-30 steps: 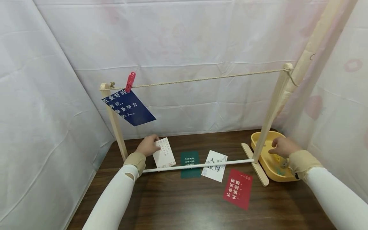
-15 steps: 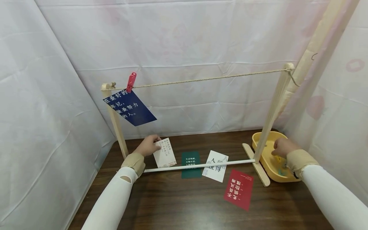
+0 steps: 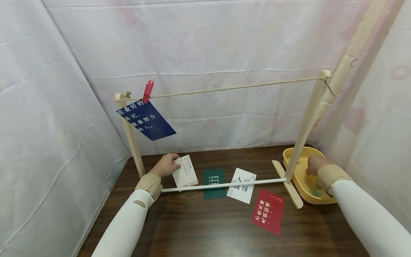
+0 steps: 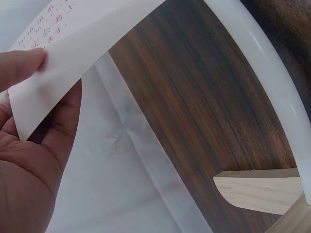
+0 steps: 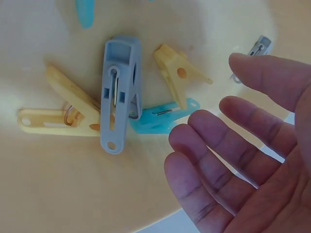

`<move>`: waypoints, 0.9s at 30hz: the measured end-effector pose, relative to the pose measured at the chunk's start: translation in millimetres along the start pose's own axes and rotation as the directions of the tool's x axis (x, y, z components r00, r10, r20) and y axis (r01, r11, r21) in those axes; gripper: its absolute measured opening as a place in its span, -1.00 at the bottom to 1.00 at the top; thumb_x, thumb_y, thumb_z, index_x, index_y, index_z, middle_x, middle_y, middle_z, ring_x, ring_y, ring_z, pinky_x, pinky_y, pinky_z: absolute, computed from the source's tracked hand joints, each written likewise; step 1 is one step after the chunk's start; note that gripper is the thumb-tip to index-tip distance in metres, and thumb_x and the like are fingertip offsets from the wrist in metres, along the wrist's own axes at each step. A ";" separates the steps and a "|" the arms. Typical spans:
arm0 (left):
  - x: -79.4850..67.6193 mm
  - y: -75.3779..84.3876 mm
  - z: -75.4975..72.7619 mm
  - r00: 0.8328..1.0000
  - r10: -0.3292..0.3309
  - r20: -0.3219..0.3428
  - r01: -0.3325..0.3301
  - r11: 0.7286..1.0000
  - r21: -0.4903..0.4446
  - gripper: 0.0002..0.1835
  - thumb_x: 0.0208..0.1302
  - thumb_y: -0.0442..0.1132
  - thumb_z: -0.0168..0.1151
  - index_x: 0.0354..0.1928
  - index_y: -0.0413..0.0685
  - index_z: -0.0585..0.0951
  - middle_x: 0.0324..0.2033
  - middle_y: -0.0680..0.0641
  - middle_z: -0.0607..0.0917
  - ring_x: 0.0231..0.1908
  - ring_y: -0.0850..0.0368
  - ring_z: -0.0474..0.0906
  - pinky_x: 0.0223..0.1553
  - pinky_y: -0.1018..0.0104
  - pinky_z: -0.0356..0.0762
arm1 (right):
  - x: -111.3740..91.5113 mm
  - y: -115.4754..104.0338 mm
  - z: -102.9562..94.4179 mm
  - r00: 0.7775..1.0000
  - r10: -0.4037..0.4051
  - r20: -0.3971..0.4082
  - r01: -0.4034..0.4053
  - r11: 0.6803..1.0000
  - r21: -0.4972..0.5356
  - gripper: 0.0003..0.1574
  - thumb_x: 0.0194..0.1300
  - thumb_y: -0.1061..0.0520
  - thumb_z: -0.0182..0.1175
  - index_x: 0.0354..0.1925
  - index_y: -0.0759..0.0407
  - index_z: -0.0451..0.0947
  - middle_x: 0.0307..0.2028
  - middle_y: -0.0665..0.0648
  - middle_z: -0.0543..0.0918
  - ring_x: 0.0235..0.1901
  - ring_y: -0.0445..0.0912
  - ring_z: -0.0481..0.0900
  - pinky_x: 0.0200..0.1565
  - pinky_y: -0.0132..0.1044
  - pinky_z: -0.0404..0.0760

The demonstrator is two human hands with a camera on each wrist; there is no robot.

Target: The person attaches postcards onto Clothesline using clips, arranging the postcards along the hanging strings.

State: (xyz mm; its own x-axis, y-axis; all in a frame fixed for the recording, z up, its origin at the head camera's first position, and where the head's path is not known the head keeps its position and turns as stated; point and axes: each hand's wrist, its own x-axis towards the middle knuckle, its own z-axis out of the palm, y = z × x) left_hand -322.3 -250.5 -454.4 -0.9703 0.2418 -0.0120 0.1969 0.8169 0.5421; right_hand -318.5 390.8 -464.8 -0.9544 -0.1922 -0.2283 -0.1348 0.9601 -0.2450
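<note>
In the head view my left hand [image 3: 166, 165] pinches the upper left edge of a white card [image 3: 186, 173] with printed characters. The left wrist view shows the thumb on top of the card [image 4: 82, 39], with fingers behind it and the card bent. My right hand [image 3: 316, 165] is over the yellow basin [image 3: 303, 185]. In the right wrist view that hand [image 5: 233, 150] has loosely bent fingers and holds nothing. Beside its fingertips lie a grey clothespin [image 5: 108, 107], a blue clothespin [image 5: 150, 124] and yellow clothespins [image 5: 172, 77].
A rope [image 3: 224, 88] spans two wooden posts [image 3: 308, 117]. A red clothespin [image 3: 147, 92] holds a navy card [image 3: 147, 121] on it. A white rod [image 3: 218, 185] joins the posts low down. Green [image 3: 214, 176], white [image 3: 236, 194] and red [image 3: 268, 212] cards lie on the table.
My right hand has sunk slightly further into the basin and its fingers are now less visible in the head view. The left hand stays with the white card almost in place.
</note>
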 end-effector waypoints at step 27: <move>-10.7 19.0 0.0 0.990 0.112 -0.087 -0.112 0.994 0.008 -0.87 0.47 -0.33 0.32 -0.04 -0.21 0.73 -0.22 -0.13 0.82 -0.29 0.11 0.64 -0.15 0.10 0.65 | 4.6 7.3 12.0 0.998 0.068 -0.014 -0.069 0.994 -0.087 -0.95 0.19 0.33 0.25 -0.40 0.29 0.56 -0.44 0.25 0.58 -0.38 0.13 0.52 -0.23 0.01 0.57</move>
State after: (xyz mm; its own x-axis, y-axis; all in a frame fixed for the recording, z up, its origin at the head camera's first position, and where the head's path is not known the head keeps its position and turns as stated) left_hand -308.2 -237.6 -443.9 -0.9507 0.2851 0.1221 0.3050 0.7888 0.5337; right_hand -320.7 394.5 -479.0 -0.9650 -0.1240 -0.2310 -0.0918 0.9851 -0.1456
